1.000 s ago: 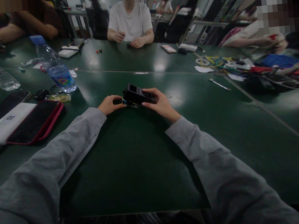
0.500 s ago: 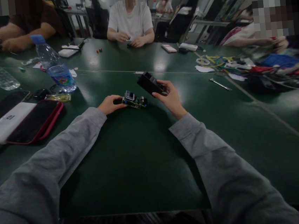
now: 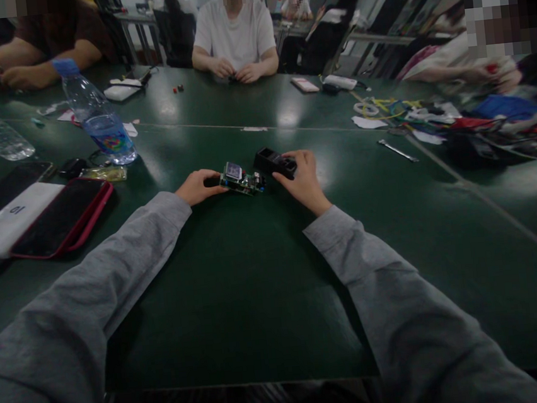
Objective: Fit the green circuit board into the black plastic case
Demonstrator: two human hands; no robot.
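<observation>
Between thumb and fingers, my left hand (image 3: 199,187) grips the left end of a green circuit board (image 3: 246,183). A small display (image 3: 234,170) sits on the board's left part, and dark and blue components show at its right end. Just right of the board and apart from it, my right hand (image 3: 303,181) is closed on a black plastic housing (image 3: 271,160). The housing has a rectangular window at its left end. My right fingers cover part of its right end.
On the left are phones (image 3: 58,218) and two water bottles (image 3: 102,125). A wrench (image 3: 397,150) lies to the right, before a pile of cables and cloth (image 3: 493,116). A seated person (image 3: 234,40) works with small things across the green table (image 3: 230,294).
My right hand has lifted the black housing off the circuit board, moved it right, then lowered it beside the board. The board and its display are now uncovered. My left hand has stayed put.
</observation>
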